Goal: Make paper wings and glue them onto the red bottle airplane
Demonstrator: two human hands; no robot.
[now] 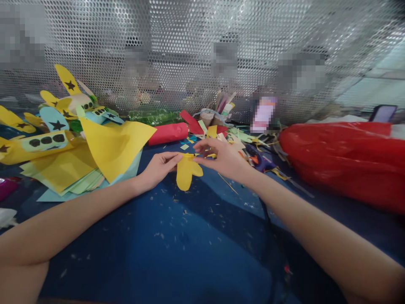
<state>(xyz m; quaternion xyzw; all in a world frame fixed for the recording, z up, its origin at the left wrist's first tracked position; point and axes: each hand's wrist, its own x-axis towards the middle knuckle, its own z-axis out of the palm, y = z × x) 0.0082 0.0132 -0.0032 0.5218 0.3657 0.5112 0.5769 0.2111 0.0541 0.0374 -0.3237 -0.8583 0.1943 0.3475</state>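
Broadly, blue tabletop [177,253] spreads below the yellow cutout [184,176].

Background: a perforated metal screen [190,23] — silver-grey, closely set round holes — spans the rear of the bench [177,249]. Its sheen is uneven, with bright glints at upper right. Shapes beyond the mesh are indistinct; several patches are pixelated. At far right, past the screen's edge, a pale, greenish panelled area [384,71] shows; window or wall cannot be determined. Bench surface: dark blue, lighter front centre, shadowed towards the right.
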